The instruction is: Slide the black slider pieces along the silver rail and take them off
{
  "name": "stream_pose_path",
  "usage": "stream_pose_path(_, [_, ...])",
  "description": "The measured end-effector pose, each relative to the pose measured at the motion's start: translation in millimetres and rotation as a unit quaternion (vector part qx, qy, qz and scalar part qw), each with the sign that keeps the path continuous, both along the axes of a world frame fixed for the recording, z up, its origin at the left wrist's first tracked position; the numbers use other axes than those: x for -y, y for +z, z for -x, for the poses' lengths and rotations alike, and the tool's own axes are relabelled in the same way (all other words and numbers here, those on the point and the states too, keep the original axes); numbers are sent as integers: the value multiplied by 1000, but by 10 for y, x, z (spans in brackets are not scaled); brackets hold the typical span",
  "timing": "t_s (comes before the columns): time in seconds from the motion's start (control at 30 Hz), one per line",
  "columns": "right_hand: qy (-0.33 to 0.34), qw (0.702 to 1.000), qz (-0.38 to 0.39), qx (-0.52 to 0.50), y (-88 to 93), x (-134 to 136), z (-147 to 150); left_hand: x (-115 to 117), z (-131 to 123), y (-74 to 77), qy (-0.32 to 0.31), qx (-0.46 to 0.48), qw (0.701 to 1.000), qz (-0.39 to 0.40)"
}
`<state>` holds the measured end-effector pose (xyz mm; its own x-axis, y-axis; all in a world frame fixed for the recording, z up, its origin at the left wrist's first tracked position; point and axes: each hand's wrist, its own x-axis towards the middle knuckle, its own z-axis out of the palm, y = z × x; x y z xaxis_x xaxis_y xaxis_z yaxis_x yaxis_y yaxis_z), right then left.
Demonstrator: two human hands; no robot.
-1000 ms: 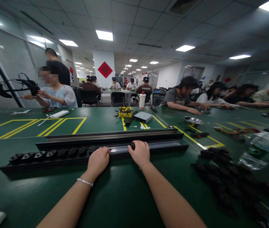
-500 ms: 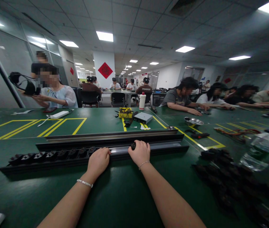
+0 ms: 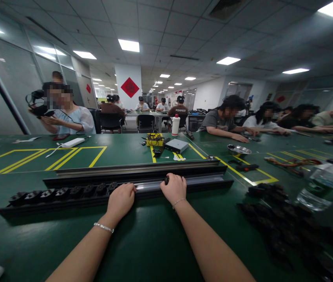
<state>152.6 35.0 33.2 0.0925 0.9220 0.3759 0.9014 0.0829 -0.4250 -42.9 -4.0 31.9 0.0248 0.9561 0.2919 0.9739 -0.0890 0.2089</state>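
A long black rail (image 3: pixel 66 197) lies across the green table (image 3: pixel 143 243) in front of me, with several small black parts (image 3: pixel 66 192) seated in its left half. My left hand (image 3: pixel 121 199) rests on the rail's near edge with its fingers curled over it. To its right, my right hand (image 3: pixel 173 188) is closed round a small black part (image 3: pixel 166 180) held at the rail's channel. A second long black rail (image 3: pixel 137 169) lies just behind the first.
A pile of loose black parts (image 3: pixel 284 223) lies at the right, beside a clear plastic bottle (image 3: pixel 322 184). Farther back are a grey box (image 3: pixel 176 145), a yellow box (image 3: pixel 154 138), a metal bowl (image 3: pixel 238 149) and a white charger (image 3: pixel 73 142). Other people sit around the tables.
My hands have stayed almost still on the rail. The person at the back left has drawn the black headset in from the left toward their head.
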Motion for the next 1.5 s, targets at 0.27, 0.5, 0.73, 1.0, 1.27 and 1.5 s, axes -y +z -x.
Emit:
stream_pose_path(0.27, [-27, 999, -28, -2, -54, 19, -46, 11, -17, 23, 3, -2, 1000, -3])
stream_pose_path(0.5, [-30, 999, -23, 7, -51, -5, -61, 2, -10, 10, -1, -8, 1000, -4])
stream_pose_path(0.73, [-42, 999, -26, 3, -44, -16, -60, 0, -7, 5, 1, 2, 1000, 1])
stream_pose_path(1.0, [-38, 999, -16, -16, -22, -27, -106, 2, -10, 10, 4, 2, 1000, 5])
stream_pose_path(1.27, [-34, 999, 0, -17, 20, -25, -125, 10, -11, 27, 1, 2, 1000, 0])
stream_pose_path(1.5, [-38, 999, 17, -7, 49, -34, -128, -2, -2, 0, -1, -3, 1000, -3])
